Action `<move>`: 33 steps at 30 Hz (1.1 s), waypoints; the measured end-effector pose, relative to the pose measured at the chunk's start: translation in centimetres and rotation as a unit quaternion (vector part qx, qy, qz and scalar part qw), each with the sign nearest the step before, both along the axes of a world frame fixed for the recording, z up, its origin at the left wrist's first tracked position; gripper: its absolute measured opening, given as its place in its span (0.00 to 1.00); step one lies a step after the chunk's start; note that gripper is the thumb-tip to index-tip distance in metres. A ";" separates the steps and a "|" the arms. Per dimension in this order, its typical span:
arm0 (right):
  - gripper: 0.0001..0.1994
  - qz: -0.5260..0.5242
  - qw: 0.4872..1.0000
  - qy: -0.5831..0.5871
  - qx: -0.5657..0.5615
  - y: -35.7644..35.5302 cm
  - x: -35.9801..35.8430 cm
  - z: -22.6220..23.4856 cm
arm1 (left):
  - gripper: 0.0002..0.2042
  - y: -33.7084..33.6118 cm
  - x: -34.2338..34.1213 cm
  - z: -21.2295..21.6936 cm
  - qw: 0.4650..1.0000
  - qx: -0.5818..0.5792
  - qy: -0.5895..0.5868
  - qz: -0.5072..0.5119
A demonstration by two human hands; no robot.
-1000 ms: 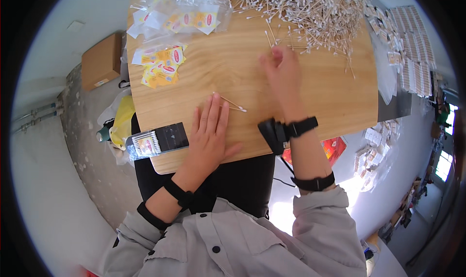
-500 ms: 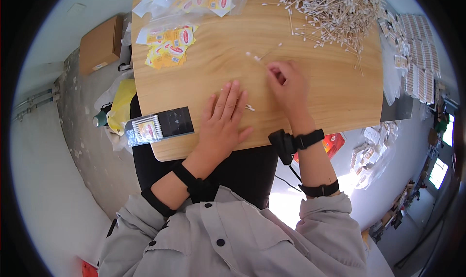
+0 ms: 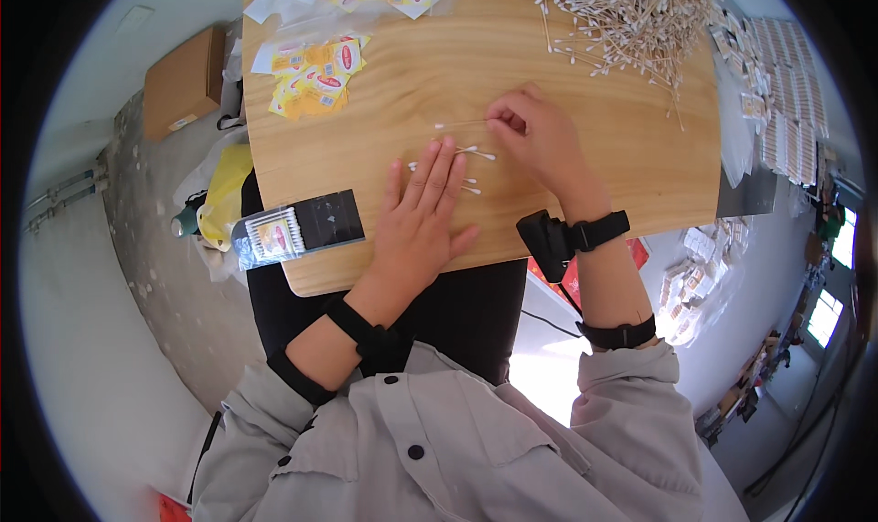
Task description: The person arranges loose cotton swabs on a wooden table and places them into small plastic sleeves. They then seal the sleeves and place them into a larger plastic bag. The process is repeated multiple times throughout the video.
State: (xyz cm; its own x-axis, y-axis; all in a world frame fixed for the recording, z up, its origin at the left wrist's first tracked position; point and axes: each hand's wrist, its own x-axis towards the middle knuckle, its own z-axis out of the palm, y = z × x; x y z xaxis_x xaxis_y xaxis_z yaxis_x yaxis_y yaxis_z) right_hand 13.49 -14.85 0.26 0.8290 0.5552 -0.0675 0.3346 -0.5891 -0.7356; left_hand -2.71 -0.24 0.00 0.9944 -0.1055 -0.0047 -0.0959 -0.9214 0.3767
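Note:
My left hand (image 3: 416, 215) lies flat on the wooden table (image 3: 402, 83), its fingers stretched out over a few cotton swabs. White tips of these swabs (image 3: 481, 154) stick out beside the fingers; the rest of them is hidden under the hand. To the right, my right hand (image 3: 544, 142) pinches one end of a single cotton swab (image 3: 465, 123) between thumb and finger. That swab points left, its white tip just beyond my left fingertips. A clear packet of cotton swabs (image 3: 273, 236) with a printed label rests at the table's left edge, against a black flat piece (image 3: 331, 221).
A large loose heap of cotton swabs (image 3: 631, 19) covers the far right of the table. Yellow and white printed cards (image 3: 320, 83) lie far left, near clear plastic bags (image 3: 302, 14). A cardboard box (image 3: 185, 83) and a yellow bag (image 3: 227, 197) are left of the table.
Two loose swabs that lay beyond my hands are gone from there. More swab tips now show by my left fingers. My right hand has shifted slightly and holds a swab pointing left.

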 end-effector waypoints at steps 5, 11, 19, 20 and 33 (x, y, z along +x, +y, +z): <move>0.06 0.042 0.999 -0.008 -0.002 0.3 -2.6 0.1 | 0.45 0.3 -0.4 -0.7 0.999 -0.032 -0.019 0.004; 0.15 -0.290 0.939 -0.179 0.036 0.4 2.8 -1.3 | 0.47 -0.1 -0.1 -0.1 0.999 -0.036 -0.015 0.018; 0.13 -0.270 0.948 -0.159 -0.050 0.1 7.5 -1.9 | 0.47 0.0 0.0 0.0 1.000 -0.017 0.004 0.015; 0.11 -0.247 0.958 -0.143 -0.044 -0.2 6.9 -1.9 | 0.47 0.1 0.0 0.0 1.000 -0.020 0.007 0.011; 0.17 -0.317 0.934 -0.163 -0.009 -3.2 -3.5 0.2 | 0.50 0.1 0.0 0.6 0.999 -0.030 -0.012 0.029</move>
